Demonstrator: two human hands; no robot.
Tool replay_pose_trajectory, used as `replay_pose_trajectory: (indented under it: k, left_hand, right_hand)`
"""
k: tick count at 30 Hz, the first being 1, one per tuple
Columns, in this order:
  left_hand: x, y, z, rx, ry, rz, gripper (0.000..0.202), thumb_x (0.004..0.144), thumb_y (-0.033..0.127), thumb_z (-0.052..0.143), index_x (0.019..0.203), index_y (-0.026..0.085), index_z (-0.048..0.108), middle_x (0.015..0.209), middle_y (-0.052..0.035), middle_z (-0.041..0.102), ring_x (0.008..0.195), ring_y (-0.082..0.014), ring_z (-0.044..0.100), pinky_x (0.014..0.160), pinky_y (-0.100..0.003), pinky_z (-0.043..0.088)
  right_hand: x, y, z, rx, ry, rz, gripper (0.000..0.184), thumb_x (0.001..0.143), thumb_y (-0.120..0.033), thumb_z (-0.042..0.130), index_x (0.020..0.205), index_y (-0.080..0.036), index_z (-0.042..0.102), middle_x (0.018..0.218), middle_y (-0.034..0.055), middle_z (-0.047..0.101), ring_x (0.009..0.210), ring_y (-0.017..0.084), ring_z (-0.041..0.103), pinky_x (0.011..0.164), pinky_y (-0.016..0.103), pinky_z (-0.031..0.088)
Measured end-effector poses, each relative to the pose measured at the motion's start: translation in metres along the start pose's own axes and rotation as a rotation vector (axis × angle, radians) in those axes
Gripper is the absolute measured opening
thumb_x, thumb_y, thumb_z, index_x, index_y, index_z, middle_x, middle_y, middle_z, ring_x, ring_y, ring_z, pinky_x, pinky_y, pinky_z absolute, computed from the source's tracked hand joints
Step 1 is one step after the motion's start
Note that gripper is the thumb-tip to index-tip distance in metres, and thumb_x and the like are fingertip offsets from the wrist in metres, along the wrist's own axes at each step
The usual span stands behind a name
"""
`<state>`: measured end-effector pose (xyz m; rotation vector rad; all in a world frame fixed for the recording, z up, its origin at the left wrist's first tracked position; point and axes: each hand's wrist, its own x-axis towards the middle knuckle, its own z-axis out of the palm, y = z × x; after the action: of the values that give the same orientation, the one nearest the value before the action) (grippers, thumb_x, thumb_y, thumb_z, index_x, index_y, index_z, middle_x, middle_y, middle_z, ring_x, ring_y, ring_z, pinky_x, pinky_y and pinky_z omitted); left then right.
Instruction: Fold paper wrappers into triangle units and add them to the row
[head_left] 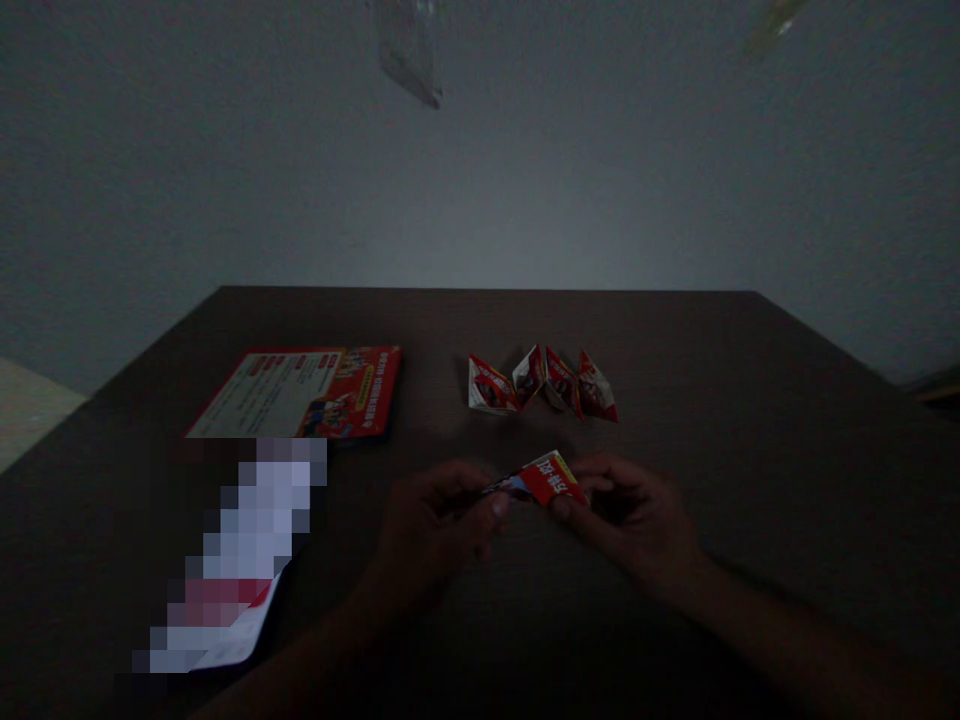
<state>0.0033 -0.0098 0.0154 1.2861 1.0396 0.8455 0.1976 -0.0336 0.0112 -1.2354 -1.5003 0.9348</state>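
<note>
The scene is dim. Both my hands meet over the middle of a dark table (750, 400) and pinch a small folded piece of red printed paper (546, 478) between them. My left hand (435, 530) grips its left end with closed fingers. My right hand (630, 515) grips its right end, fingers curled. Just beyond them lie several small folded red-and-white paper pieces (541, 384) in a row.
A red and white printed leaflet (300, 392) lies flat at the left of the table. Another sheet of paper (232, 570), partly blurred out, lies nearer at the left. A pale wall rises behind the table's far edge.
</note>
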Motion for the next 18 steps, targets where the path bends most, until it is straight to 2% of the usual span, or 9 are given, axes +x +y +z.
replay_pose_trajectory:
  k: [11, 18]
  left_hand:
    - [-0.001, -0.0038, -0.0009, 0.114, 0.05, 0.077, 0.015, 0.076, 0.027, 0.062, 0.068, 0.014, 0.059, 0.056, 0.0021, 0.058, 0.043, -0.0075, 0.051, 0.042, -0.018, 0.041]
    - [0.0032, -0.0062, -0.0013, 0.068, 0.003, 0.108, 0.017, 0.083, 0.031, 0.055, 0.08, 0.015, 0.058, 0.064, 0.0017, 0.06, 0.046, -0.0079, 0.053, 0.044, -0.019, 0.043]
  right_hand:
    - [0.0015, 0.0048, -0.0009, 0.053, -0.011, 0.038, 0.011, 0.074, -0.022, 0.067, 0.084, -0.017, 0.063, 0.063, 0.0008, 0.065, 0.054, 0.011, 0.056, 0.047, 0.02, 0.043]
    - [-0.0014, 0.0087, -0.0018, 0.066, -0.147, 0.027, 0.01, 0.08, -0.024, 0.063, 0.087, -0.017, 0.064, 0.069, 0.0025, 0.067, 0.061, 0.014, 0.059, 0.052, 0.023, 0.044]
